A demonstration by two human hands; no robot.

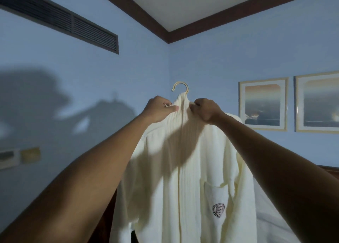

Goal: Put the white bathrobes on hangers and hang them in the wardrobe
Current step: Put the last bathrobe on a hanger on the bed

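A white bathrobe [183,178] hangs in front of me at arm's length, its ribbed collar closed and a chest pocket with a dark emblem on the right. The pale hook of a hanger [180,86] sticks up out of the collar; the hanger's body is hidden inside the robe. My left hand [159,109] pinches the collar on its left side just below the hook. My right hand [205,110] grips the collar on its right side. Both arms are raised and stretched forward. No wardrobe is in view.
A blue wall corner lies behind the robe, with a long dark air vent [73,24] high on the left. Two framed pictures [263,104] hang on the right wall. White bedding [271,215] shows at lower right, and wall switch plates [20,156] sit at left.
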